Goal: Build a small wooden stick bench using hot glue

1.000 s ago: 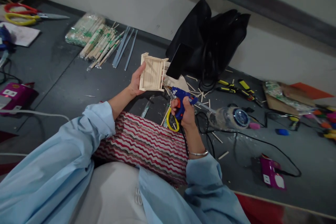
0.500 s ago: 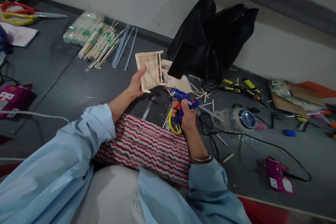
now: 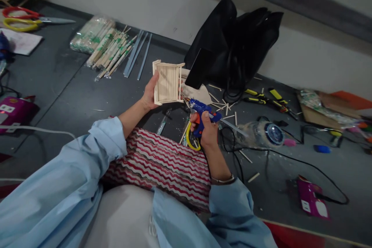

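My left hand (image 3: pixel 150 92) grips a small wooden stick frame (image 3: pixel 168 83) by its left side, thumb over the front. Rows of thin pale sticks fill the frame, and short pieces stand out at its corners. In my right hand (image 3: pixel 208 130) is a blue glue gun (image 3: pixel 200 106), its nozzle pointing left, close to the frame's lower right corner. A clear glue stick (image 3: pixel 232 124) sticks out of the gun's back. Below the gun, yellow-handled scissors (image 3: pixel 190 139) lie partly hidden by my right hand. A striped red and white cloth (image 3: pixel 162 162) lies across my lap.
Wrapped stick bundles (image 3: pixel 112 52) and grey strips (image 3: pixel 141 54) lie at the back left. Behind the gun sit a black bag (image 3: pixel 232 46) and a phone (image 3: pixel 199 68). To the right are pliers (image 3: pixel 279 104), a plastic bottle (image 3: pixel 261 133), cables and a purple box (image 3: pixel 312 199).
My left hand has turned the stick frame, so its front faces me more squarely. The glue gun stays in nearly the same place.
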{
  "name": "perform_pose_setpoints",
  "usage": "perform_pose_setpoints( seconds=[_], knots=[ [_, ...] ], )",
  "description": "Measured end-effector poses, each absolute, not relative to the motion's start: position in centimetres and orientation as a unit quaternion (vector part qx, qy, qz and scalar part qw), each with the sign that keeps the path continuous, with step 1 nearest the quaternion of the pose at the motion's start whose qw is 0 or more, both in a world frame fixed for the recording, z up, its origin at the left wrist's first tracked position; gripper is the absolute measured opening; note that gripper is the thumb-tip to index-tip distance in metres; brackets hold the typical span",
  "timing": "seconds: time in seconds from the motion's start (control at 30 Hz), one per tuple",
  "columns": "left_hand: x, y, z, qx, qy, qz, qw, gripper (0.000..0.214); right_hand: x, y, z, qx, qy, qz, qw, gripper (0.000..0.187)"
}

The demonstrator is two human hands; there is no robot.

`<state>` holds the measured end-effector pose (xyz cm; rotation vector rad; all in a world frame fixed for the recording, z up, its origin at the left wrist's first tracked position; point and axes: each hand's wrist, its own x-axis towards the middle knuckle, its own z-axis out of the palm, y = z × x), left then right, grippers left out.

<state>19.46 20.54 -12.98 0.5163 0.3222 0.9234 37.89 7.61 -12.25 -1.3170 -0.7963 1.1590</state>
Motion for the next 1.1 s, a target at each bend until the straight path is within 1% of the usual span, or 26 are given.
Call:
perform_pose_setpoints(
  seconds=[0.07, 0.17, 0.27, 0.37, 0.53, 0.63, 0.77, 0.9, 1.03, 1.1],
  knots=[
    [19.22, 20.75, -12.96, 0.250, 0.125, 0.430, 0.858, 0.082, 38.28, 7.96, -12.05, -0.545, -0.324, 0.531, 0.562, 0.059],
    [18.89, 20.96, -12.94, 0.243, 0.096, 0.386, 0.885, 0.091, 38.58, 8.28, -11.86, -0.521, -0.318, 0.562, 0.558, 0.063],
    [18.69, 20.94, -12.91, 0.229, 0.080, 0.326, 0.914, 0.100, 38.45, 8.26, -11.87, -0.515, -0.313, 0.558, 0.571, 0.063],
    [18.63, 20.82, -12.94, 0.238, 0.073, 0.278, 0.928, 0.104, 38.17, 8.06, -11.99, -0.522, -0.296, 0.534, 0.596, 0.062],
    [18.61, 20.61, -12.90, 0.249, 0.113, 0.227, 0.935, 0.105, 37.87, 7.74, -12.05, -0.519, -0.313, 0.476, 0.637, 0.056],
    [18.56, 20.49, -12.65, 0.239, 0.152, 0.208, 0.936, 0.106, 37.76, 7.60, -12.00, -0.521, -0.328, 0.456, 0.643, 0.055],
    [18.50, 20.45, -12.46, 0.237, 0.159, 0.186, 0.940, 0.108, 37.77, 7.54, -11.99, -0.516, -0.328, 0.454, 0.648, 0.052],
    [18.43, 20.64, -12.86, 0.240, 0.136, 0.174, 0.945, 0.105, 37.87, 7.62, -12.02, -0.512, -0.322, 0.445, 0.661, 0.051],
    [18.36, 20.89, -13.40, 0.238, 0.072, 0.152, 0.957, 0.098, 37.94, 7.68, -12.00, -0.522, -0.322, 0.445, 0.652, 0.052],
    [18.36, 20.92, -13.41, 0.233, 0.071, 0.151, 0.958, 0.098, 37.94, 7.67, -11.97, -0.526, -0.320, 0.446, 0.650, 0.052]
  ],
)
